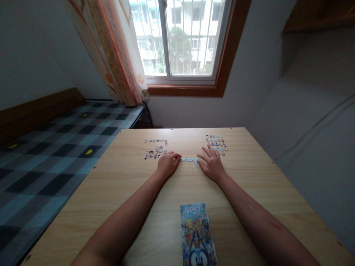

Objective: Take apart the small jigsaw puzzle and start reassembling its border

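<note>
A narrow strip of joined light-blue jigsaw puzzle pieces lies flat on the wooden table, with a short part bending toward me at its right end. My left hand is at the strip's left end, thumb and fingertips pinched together on a puzzle piece there, which the fingers mostly hide. At the other end, my right hand rests with its fingers spread, thumb and fingertips by the strip's corner. Loose puzzle pieces lie in rows beyond my left hand, and more loose pieces are grouped beyond my right hand.
A Bluey puzzle box lies on the table between my forearms. To the left stands a bed with a checked cover. A curtain and a barred window are behind the table; a cable runs along the right wall.
</note>
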A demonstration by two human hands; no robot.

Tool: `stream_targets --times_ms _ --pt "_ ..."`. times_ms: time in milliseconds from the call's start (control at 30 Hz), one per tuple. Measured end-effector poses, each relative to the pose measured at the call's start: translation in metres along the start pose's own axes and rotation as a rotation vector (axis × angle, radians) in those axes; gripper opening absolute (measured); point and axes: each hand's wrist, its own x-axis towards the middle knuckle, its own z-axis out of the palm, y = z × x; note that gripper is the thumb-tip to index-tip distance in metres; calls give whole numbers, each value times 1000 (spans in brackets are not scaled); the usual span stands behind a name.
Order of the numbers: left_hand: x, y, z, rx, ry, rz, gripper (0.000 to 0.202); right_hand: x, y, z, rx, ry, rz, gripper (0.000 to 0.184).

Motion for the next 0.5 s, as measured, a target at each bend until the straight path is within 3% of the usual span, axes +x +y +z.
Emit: stream_targets --times_ms 500 --pt "-1 12 3 61 3 -20 33 -1 0 -1 -47 3 16 41"
